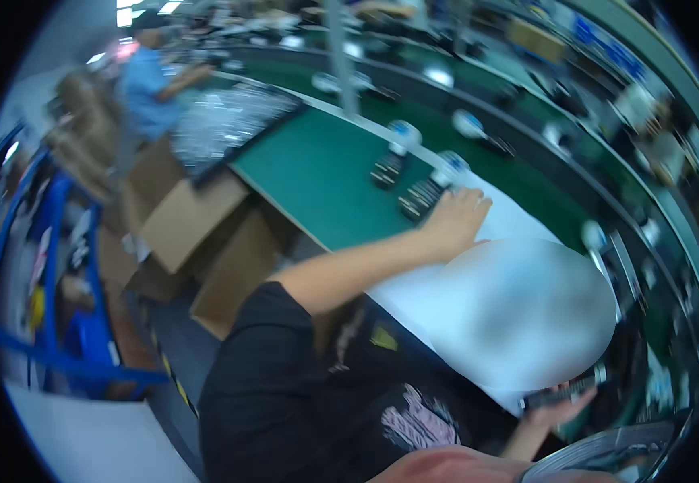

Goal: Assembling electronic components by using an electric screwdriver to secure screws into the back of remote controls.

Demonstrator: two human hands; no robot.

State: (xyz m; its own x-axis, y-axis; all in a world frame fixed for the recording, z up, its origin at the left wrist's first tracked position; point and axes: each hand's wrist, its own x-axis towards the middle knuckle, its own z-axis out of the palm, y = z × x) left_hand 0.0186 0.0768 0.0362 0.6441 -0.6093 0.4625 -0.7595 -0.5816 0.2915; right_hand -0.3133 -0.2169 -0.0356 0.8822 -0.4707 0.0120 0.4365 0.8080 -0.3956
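Note:
My left hand (pixel 456 224) reaches across the green worktop (pixel 317 165), blurred, with thumb and fingers apart. Nothing shows between them, though their undersides are hidden. It is right beside a dark piece (pixel 420 200) with a row of light metallic marks and a white round part (pixel 451 167) at its far end. A similar dark piece (pixel 386 171) lies to its left, a white and blue round part (pixel 403 135) behind it. At the lower right my right hand (pixel 560 412) holds a slim black bar-shaped object (pixel 560 394) with a pale end.
A white sheet (pixel 414 302) covers the near worktop, partly hidden by a blurred oval patch. Clear plastic-wrapped items (pixel 225 121) fill a dark tray at far left. Open cardboard boxes (pixel 192 221) and a blue rack (pixel 55 241) stand left. A conveyor (pixel 527 165) runs behind; a person (pixel 150 88) works beyond.

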